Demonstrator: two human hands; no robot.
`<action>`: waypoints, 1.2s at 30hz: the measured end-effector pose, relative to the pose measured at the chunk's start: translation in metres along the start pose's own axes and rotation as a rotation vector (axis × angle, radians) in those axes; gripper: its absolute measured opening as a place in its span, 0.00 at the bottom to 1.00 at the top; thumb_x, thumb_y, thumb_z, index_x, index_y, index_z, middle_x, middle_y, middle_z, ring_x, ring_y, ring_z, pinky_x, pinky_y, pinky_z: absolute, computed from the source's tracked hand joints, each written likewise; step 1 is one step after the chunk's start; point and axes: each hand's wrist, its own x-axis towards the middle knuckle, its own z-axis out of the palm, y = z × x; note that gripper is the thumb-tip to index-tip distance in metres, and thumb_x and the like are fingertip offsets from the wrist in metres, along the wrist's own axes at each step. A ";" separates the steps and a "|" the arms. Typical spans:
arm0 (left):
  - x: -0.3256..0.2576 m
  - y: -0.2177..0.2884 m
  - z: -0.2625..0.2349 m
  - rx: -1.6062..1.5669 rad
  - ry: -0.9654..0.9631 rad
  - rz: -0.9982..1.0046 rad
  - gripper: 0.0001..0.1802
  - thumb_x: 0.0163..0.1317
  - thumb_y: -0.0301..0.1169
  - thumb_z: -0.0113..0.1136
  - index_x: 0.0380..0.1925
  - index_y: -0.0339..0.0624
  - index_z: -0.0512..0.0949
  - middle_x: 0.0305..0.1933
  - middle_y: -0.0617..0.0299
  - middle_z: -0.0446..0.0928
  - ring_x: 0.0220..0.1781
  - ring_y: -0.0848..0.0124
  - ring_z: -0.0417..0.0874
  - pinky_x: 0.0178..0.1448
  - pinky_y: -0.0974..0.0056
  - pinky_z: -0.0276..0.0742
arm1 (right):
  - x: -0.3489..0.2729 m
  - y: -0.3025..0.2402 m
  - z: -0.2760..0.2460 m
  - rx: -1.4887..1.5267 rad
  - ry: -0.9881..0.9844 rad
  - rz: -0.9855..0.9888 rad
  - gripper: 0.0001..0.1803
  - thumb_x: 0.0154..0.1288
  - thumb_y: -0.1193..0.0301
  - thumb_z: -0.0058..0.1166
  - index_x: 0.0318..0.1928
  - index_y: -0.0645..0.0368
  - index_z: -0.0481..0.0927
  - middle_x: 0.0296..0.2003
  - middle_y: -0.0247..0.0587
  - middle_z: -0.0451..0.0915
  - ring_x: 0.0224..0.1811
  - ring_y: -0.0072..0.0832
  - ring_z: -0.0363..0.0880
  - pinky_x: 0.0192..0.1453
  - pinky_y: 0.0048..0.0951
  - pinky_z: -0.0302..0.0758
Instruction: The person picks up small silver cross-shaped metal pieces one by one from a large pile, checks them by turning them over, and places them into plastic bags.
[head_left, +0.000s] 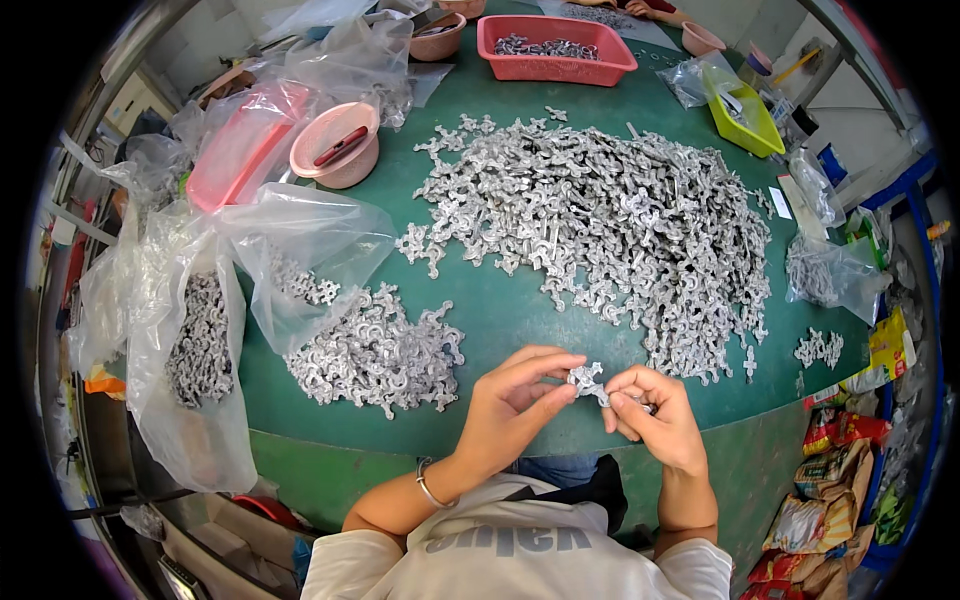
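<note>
Over the table's near edge, a small grey metal casting with rounded lobes is held up between my two hands. My left hand pinches it between thumb and fingertips. The curled fingers of my right hand meet the casting's lower right end. A small dark end of something shows by the right palm, too hidden to name. A large heap of similar castings spreads beyond my hands, and a smaller pile lies to the left.
Clear plastic bags, one holding castings, crowd the left side beside a pink bowl with a red-handled tool. A pink tray of metal parts stands at the far side, a yellow-green basket far right. Another person's hand shows at the back.
</note>
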 end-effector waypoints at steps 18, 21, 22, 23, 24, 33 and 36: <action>-0.010 0.012 0.004 0.004 0.033 0.098 0.13 0.54 0.13 0.52 0.42 0.28 0.74 0.46 0.52 0.70 0.46 0.69 0.75 0.49 0.68 0.76 | -0.011 0.005 0.018 0.367 0.146 -0.128 0.05 0.63 0.77 0.44 0.35 0.67 0.72 0.24 0.46 0.77 0.14 0.16 0.64 0.19 0.16 0.60; -0.011 0.013 0.005 0.019 0.047 0.109 0.14 0.53 0.12 0.52 0.41 0.28 0.75 0.45 0.52 0.70 0.47 0.68 0.75 0.48 0.69 0.77 | -0.012 0.006 0.021 0.434 0.164 -0.135 0.06 0.63 0.77 0.45 0.36 0.68 0.73 0.25 0.47 0.77 0.14 0.17 0.65 0.19 0.17 0.61; -0.012 0.013 0.006 0.026 0.049 0.117 0.14 0.53 0.12 0.52 0.41 0.29 0.75 0.45 0.52 0.70 0.47 0.68 0.75 0.48 0.69 0.77 | -0.012 0.006 0.021 0.446 0.169 -0.137 0.06 0.63 0.77 0.45 0.36 0.68 0.73 0.25 0.48 0.78 0.14 0.17 0.65 0.19 0.17 0.61; -0.012 0.014 0.006 0.032 0.051 0.124 0.14 0.53 0.11 0.52 0.41 0.29 0.75 0.45 0.52 0.70 0.47 0.68 0.75 0.48 0.69 0.77 | -0.013 0.007 0.022 0.459 0.175 -0.139 0.06 0.63 0.77 0.45 0.36 0.68 0.73 0.25 0.48 0.78 0.14 0.17 0.66 0.20 0.17 0.62; -0.012 0.014 0.006 0.033 0.050 0.132 0.14 0.53 0.11 0.52 0.40 0.29 0.75 0.45 0.51 0.71 0.47 0.69 0.75 0.48 0.69 0.77 | -0.013 0.008 0.022 0.472 0.180 -0.141 0.06 0.62 0.77 0.46 0.36 0.68 0.73 0.25 0.48 0.78 0.14 0.17 0.66 0.20 0.17 0.62; -0.014 0.013 0.007 -0.003 0.064 0.136 0.14 0.52 0.11 0.53 0.40 0.29 0.75 0.45 0.50 0.71 0.45 0.68 0.76 0.46 0.69 0.78 | -0.017 0.007 0.026 0.420 0.239 -0.177 0.06 0.61 0.79 0.46 0.36 0.70 0.74 0.24 0.51 0.78 0.14 0.18 0.67 0.19 0.17 0.63; -0.014 0.011 0.007 -0.028 0.062 0.133 0.14 0.52 0.12 0.54 0.40 0.28 0.74 0.45 0.50 0.71 0.44 0.68 0.76 0.46 0.69 0.79 | -0.017 0.004 0.028 0.469 0.253 -0.157 0.06 0.61 0.78 0.47 0.36 0.70 0.74 0.24 0.51 0.78 0.13 0.18 0.67 0.20 0.17 0.63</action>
